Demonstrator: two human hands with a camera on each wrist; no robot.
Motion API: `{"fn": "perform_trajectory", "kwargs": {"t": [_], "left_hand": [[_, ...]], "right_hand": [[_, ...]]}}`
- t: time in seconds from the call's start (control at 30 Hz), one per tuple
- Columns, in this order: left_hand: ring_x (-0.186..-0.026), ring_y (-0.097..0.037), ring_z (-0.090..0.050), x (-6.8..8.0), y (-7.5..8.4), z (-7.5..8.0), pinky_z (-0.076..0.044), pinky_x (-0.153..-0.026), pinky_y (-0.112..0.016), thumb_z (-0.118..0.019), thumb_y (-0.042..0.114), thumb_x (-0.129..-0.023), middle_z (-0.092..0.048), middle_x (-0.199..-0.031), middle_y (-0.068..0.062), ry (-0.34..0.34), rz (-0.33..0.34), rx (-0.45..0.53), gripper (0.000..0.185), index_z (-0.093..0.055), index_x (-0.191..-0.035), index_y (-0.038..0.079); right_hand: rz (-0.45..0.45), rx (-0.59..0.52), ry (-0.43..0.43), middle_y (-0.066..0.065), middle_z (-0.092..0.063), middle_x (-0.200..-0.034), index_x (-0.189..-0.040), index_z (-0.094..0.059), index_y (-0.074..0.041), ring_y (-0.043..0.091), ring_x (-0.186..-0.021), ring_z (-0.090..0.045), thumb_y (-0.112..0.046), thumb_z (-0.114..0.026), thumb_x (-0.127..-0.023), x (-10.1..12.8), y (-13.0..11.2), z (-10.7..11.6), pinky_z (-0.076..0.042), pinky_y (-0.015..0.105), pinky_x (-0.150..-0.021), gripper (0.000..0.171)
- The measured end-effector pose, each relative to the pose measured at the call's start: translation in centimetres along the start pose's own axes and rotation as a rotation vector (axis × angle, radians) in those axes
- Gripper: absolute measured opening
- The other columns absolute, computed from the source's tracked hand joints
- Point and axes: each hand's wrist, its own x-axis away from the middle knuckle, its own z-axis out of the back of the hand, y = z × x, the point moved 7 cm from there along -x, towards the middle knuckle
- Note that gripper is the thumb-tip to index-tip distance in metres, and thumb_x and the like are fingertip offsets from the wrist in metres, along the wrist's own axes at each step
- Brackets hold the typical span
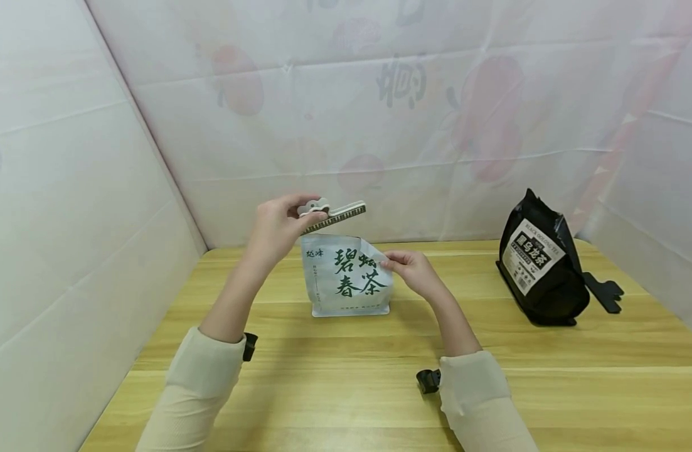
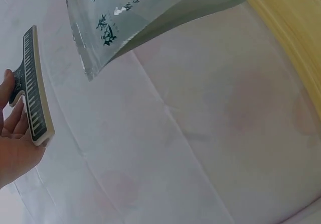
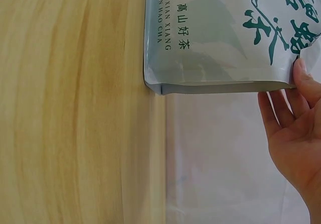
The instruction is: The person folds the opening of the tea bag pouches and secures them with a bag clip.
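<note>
A pale tea bag (image 1: 325,295) with green lettering stands upright on the wooden table. My right hand (image 1: 416,274) pinches its right edge near the upper corner, thumb in front, as the right wrist view also shows; the bag's corner creases there. Just above the bag's top edge, my left hand (image 1: 275,229) holds a long bag clip (image 1: 346,215) between thumb and fingers. The clip has a piano-key pattern along its bar and a wavy pale grip. In the left wrist view, the clip (image 2: 36,86) is apart from the bag's top edge (image 2: 83,53).
A black oolong tea bag (image 1: 549,270) with a white label stands at the right of the table (image 1: 334,389). Behind it lies a flat black object (image 1: 605,294). White cloth walls (image 1: 323,125) rise at the back and sides.
</note>
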Motion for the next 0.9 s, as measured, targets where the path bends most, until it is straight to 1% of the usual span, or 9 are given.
{"fn": "perform_trajectory", "kwargs": {"t": [0.13, 0.3, 0.33, 0.47, 0.57, 0.63, 0.7, 0.8, 0.9], "left_hand": [[-0.074, -0.015, -0.06, -0.2, 0.9, -0.8, -0.047, -0.059, -0.028, -0.068, 0.025, -0.083, -0.067, -0.09, -0.006, -0.041, -0.044, -0.029, 0.033, -0.066, -0.111, 0.008], [-0.073, -0.016, -0.062, -0.3, 1.9, -1.5, -0.049, -0.061, -0.028, -0.07, 0.019, -0.083, -0.068, -0.092, -0.008, -0.051, -0.11, -0.062, 0.028, -0.068, -0.107, 0.005], [-0.072, -0.016, -0.062, -0.4, 2.0, -1.6, -0.049, -0.062, -0.028, -0.07, 0.018, -0.082, -0.068, -0.093, -0.008, -0.054, -0.118, -0.073, 0.028, -0.068, -0.107, 0.004], [-0.066, -0.015, -0.059, -0.7, 2.5, -2.2, -0.046, -0.061, -0.028, -0.07, 0.018, -0.083, -0.069, -0.089, -0.006, -0.07, -0.144, -0.149, 0.026, -0.07, -0.105, 0.005], [-0.062, -0.015, -0.058, -0.9, 2.6, -2.5, -0.043, -0.06, -0.028, -0.07, 0.018, -0.082, -0.07, -0.086, -0.006, -0.056, -0.15, -0.175, 0.023, -0.071, -0.102, 0.006], [-0.062, -0.015, -0.058, -1.1, 2.5, -2.6, -0.043, -0.059, -0.028, -0.071, 0.017, -0.082, -0.07, -0.085, -0.006, -0.041, -0.133, -0.174, 0.021, -0.072, -0.1, 0.005], [-0.064, -0.015, -0.06, -1.3, 2.5, -2.8, -0.044, -0.06, -0.027, -0.072, 0.016, -0.08, -0.07, -0.086, -0.005, -0.043, -0.119, -0.174, 0.019, -0.073, -0.096, 0.006], [-0.066, -0.015, -0.062, -1.5, 2.8, -3.3, -0.045, -0.06, -0.026, -0.073, 0.016, -0.079, -0.07, -0.086, -0.004, -0.08, -0.109, -0.203, 0.017, -0.074, -0.093, 0.008], [-0.073, -0.016, -0.063, -1.8, 3.2, -4.0, -0.047, -0.068, -0.028, -0.072, 0.017, -0.08, -0.07, -0.088, -0.003, -0.144, -0.113, -0.27, 0.016, -0.074, -0.094, 0.009]], "right_hand": [[0.003, 0.011, 0.0, 0.015, -0.066, -0.094, -0.101, -0.065, 0.009, 0.015, -0.082, -0.06, -0.008, -0.06, -0.089, 0.1, -0.1, 0.1, -0.043, 0.05, -0.084, 0.021], [-0.009, 0.013, -0.002, 0.014, -0.066, -0.094, -0.102, -0.065, 0.008, 0.016, -0.083, -0.06, -0.009, -0.06, -0.089, 0.0, 0.1, 0.1, -0.045, 0.046, -0.083, 0.022], [-0.009, 0.007, -0.004, 0.014, -0.066, -0.095, -0.102, -0.065, 0.008, 0.016, -0.083, -0.06, -0.009, -0.06, -0.089, 0.0, 0.1, 0.0, -0.045, 0.047, -0.083, 0.022], [-0.009, 0.015, -0.003, 0.014, -0.066, -0.094, -0.102, -0.065, 0.008, 0.017, -0.084, -0.06, -0.01, -0.061, -0.089, 0.0, 0.1, 0.0, -0.047, 0.039, -0.08, 0.023], [-0.006, 0.023, -0.001, 0.013, -0.066, -0.094, -0.102, -0.065, 0.008, 0.017, -0.084, -0.06, -0.01, -0.061, -0.089, 0.0, 0.0, 0.0, -0.047, 0.04, -0.08, 0.023], [-0.003, 0.018, -0.001, 0.014, -0.066, -0.094, -0.102, -0.065, 0.008, 0.017, -0.084, -0.06, -0.01, -0.061, -0.089, 0.0, 0.0, 0.0, -0.045, 0.045, -0.082, 0.022], [0.0, 0.01, -0.001, 0.014, -0.066, -0.093, -0.101, -0.065, 0.008, 0.017, -0.083, -0.06, -0.008, -0.061, -0.089, 0.0, 0.0, 0.0, -0.043, 0.05, -0.083, 0.021], [0.008, 0.006, 0.002, 0.014, -0.066, -0.092, -0.1, -0.065, 0.009, 0.017, -0.082, -0.059, -0.007, -0.061, -0.088, 0.0, -0.1, 0.0, -0.042, 0.053, -0.084, 0.02], [0.014, 0.003, 0.007, 0.014, -0.066, -0.091, -0.099, -0.065, 0.009, 0.016, -0.081, -0.059, -0.006, -0.061, -0.088, 0.0, -0.1, 0.0, -0.042, 0.053, -0.083, 0.019]]}}
